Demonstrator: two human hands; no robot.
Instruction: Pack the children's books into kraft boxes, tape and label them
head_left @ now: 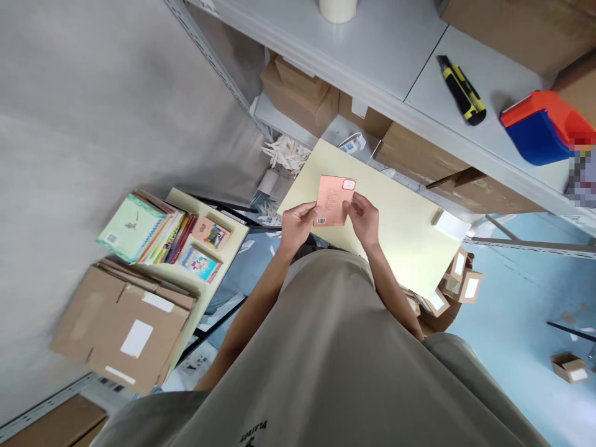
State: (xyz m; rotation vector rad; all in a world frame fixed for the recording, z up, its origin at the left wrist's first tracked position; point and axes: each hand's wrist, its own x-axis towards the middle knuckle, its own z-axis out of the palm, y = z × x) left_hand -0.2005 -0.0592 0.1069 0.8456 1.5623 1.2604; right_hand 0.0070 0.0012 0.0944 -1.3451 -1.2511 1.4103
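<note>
A thin pink booklet with a barcode and a white label in its upper right corner is held up between both hands. My left hand pinches its lower left edge, the thumb lying over the cover. On the right edge, my right hand grips it with the thumb in front and the fingers behind. Beneath it lies a pale yellow tabletop. A small white box sits at that table's right end.
Left, a second table bears several upright books, small booklets and flattened cartons. A shelf ahead holds a yellow-black box cutter and a red-blue tape dispenser. Cartons stand at the right.
</note>
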